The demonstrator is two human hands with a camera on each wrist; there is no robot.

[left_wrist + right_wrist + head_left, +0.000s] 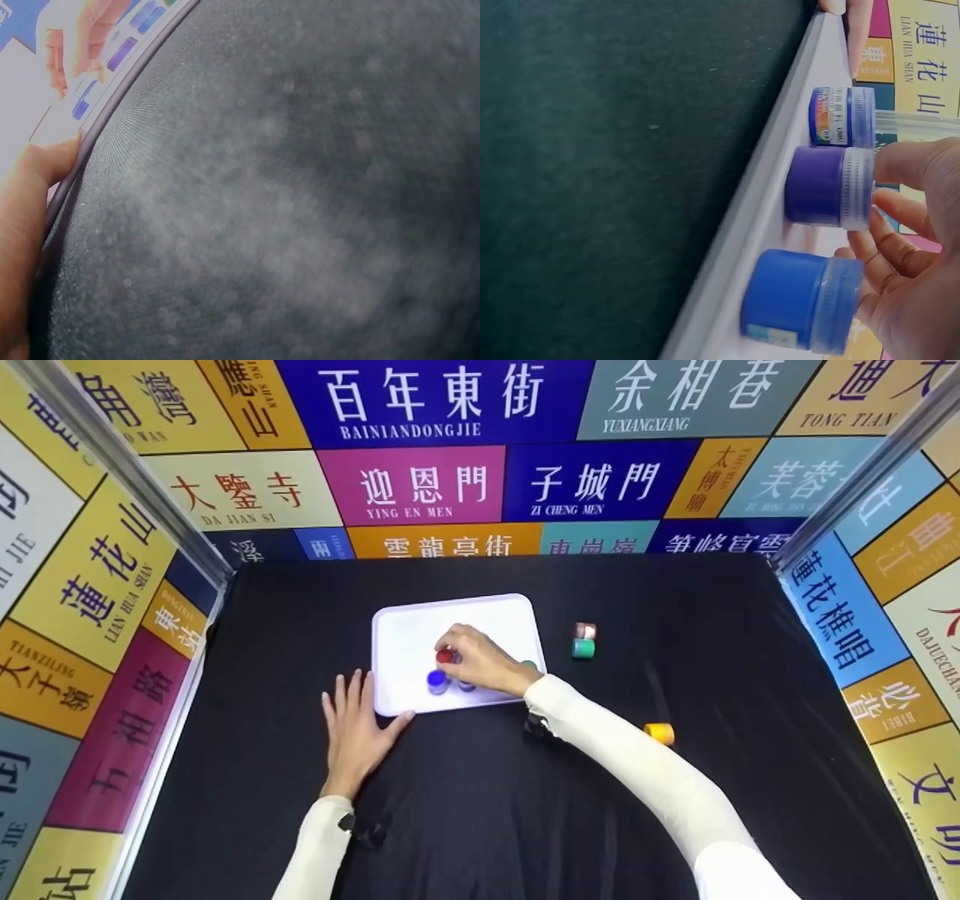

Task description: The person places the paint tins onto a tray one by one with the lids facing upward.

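Black cloth point(480, 810) underlies white tray point(401, 637), right grip point(486, 655) pinching red jar point(445, 656), left grip point(355, 735) spread

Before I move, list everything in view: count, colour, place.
Cloth: one, black, under tray
Tray: one, white, centre
Red jar: one, red, in right hand
Blue jars: two, blue, on tray
Purple jar: one, purple, between blue jars
Green jars: two, green, one on tray, one right of it
Brown jar: one, brown, right of tray
Orange jar: one, orange, by right sleeve
Signs: many, multicoloured, around cloth
Posts: two, silver, back corners
Wrist cameras: two, black, on sleeves
Sleeves: two, cream, near side
Left hand: one, bare, by tray's near-left corner
Right hand: one, bare, over tray
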